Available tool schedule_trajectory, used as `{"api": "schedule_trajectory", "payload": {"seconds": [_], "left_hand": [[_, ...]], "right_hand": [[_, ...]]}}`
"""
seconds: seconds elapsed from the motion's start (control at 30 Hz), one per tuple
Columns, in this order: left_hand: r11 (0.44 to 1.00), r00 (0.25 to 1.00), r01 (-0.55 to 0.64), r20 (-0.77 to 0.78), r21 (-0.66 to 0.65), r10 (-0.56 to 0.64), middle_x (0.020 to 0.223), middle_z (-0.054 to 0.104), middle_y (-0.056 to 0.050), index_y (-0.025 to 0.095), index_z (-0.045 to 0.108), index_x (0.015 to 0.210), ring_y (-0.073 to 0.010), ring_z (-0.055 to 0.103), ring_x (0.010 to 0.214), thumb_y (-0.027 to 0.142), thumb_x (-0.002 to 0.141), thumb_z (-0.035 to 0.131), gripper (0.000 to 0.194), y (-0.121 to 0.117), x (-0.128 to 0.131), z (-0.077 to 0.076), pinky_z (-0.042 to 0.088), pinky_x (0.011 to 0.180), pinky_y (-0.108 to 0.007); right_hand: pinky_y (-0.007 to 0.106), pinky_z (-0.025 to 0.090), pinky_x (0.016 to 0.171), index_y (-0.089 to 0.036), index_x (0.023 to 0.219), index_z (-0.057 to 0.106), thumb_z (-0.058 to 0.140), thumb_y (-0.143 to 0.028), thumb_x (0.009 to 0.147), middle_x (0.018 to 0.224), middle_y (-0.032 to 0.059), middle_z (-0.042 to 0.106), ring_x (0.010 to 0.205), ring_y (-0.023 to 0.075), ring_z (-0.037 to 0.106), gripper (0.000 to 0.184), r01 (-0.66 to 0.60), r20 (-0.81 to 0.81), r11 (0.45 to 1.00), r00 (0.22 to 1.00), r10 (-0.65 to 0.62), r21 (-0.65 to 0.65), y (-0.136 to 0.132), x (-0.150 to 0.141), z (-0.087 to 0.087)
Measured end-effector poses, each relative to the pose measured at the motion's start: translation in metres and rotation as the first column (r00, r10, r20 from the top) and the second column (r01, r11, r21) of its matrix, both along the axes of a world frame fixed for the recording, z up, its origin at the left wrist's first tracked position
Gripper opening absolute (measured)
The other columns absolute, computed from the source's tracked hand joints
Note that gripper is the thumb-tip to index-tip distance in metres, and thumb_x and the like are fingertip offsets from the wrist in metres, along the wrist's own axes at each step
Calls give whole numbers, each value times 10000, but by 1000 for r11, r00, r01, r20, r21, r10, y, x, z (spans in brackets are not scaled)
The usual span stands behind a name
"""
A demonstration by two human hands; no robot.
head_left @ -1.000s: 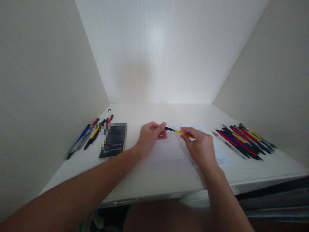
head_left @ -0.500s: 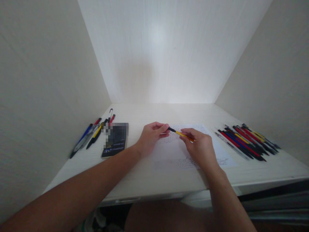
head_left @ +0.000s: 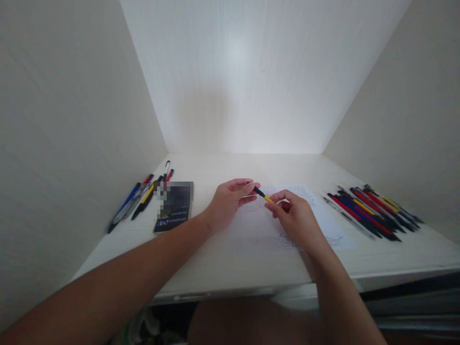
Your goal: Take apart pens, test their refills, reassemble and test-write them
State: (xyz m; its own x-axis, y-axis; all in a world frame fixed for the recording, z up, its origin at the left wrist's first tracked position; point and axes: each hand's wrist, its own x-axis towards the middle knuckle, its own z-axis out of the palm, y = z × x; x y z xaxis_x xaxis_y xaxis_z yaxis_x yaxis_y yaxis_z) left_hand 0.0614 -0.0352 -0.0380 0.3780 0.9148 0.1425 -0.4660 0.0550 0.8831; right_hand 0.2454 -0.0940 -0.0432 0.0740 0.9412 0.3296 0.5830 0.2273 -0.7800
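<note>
Shifted: yellow pen tilted steeper | right hand pinching barrel | left hand pinching black tip | light, stiff, slick; best gripped mid-barrel

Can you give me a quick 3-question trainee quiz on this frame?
1. True or false: the yellow pen is held by both the left hand and the right hand.
2. Multiple choice: the sheet of paper lies (A) under the hands, (B) on the phone, (C) against the back wall.
3. Fill in: the bigger row of pens lies on the person's ____ side of the desk; a smaller group of pens lies beside the phone.

Key: 1 true; 2 A; 3 right.
</note>
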Motion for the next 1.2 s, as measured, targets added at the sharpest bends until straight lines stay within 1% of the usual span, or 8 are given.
{"api": "schedule_trajectory", "payload": {"seconds": [0.13, 0.3, 0.53, 0.63, 0.77, 0.93, 1.07, 1.2], "left_hand": [[1000, 1000, 1, 3, 6, -1, 1055, 719, -121, 122, 705, 916, -192, 659, 935, 310, 778, 791, 249, 0, 0, 0, 490, 886, -367], [998, 999, 43, 23, 47, -45, 1077, 716, -129, 122, 711, 952, -206, 661, 965, 316, 802, 773, 253, 3, 0, -2, 486, 902, -381], [998, 999, 40, 26, 50, -41, 1065, 715, -127, 123, 718, 937, -200, 662, 945, 311, 804, 769, 236, 2, -1, 0, 509, 867, -369], [996, 998, 56, 14, 67, -57, 1045, 718, -128, 122, 719, 926, -209, 666, 941, 311, 802, 770, 232, 1, -1, 1, 511, 876, -383], [993, 997, 80, 1, 82, -80, 1026, 721, -129, 119, 720, 927, -210, 671, 926, 317, 805, 767, 237, -2, 0, 0, 519, 892, -408], [995, 995, -101, 10, 28, 101, 983, 723, -110, 123, 711, 869, -184, 672, 882, 308, 761, 798, 231, -2, 0, 5, 541, 826, -351], [983, 983, -182, 35, -23, 183, 919, 720, -89, 126, 695, 801, -172, 663, 849, 293, 708, 829, 234, -1, 1, 8, 548, 784, -336], [991, 990, -135, 42, 11, 134, 944, 722, -91, 133, 696, 804, -184, 665, 883, 309, 720, 822, 232, 0, -1, 9, 540, 803, -343]], "right_hand": [[310, 411, 634, -201, 885, 666, 581, -338, 892, 758, 44, 662, 676, 183, 577, 162, -25, 59, 999, 998, 22, 45, -2, -2, 4], [311, 386, 629, -193, 722, 620, 423, -330, 969, 648, 22, 596, 632, 168, 539, 345, -106, 66, 994, 992, 106, 4, -6, -10, 15], [295, 388, 612, -196, 801, 636, 639, -367, 850, 705, 8, 627, 639, 158, 530, 177, -46, -36, 999, 998, 46, 13, -3, -15, 10], [316, 399, 666, -193, 722, 642, 542, -374, 912, 723, 34, 662, 693, 177, 573, 280, -39, 15, 999, 999, 38, 20, -4, -13, 12], [307, 360, 591, -196, 590, 537, 438, -398, 962, 586, 22, 587, 585, 157, 527, 435, -48, 19, 998, 999, 48, -34, -6, -13, 15], [296, 411, 611, -200, 877, 659, 611, -400, 881, 725, 21, 672, 639, 165, 586, 206, -45, -91, 999, 995, 44, -14, -3, -18, 10], [305, 419, 668, -214, 913, 704, 599, -307, 893, 771, 28, 705, 693, 177, 619, 142, 53, 74, 992, 995, -62, 112, -5, -21, 10], [300, 386, 638, -213, 789, 686, 487, -276, 959, 690, 16, 680, 625, 163, 589, 269, 36, 209, 990, 976, -64, 136, -7, -24, 12]]}}
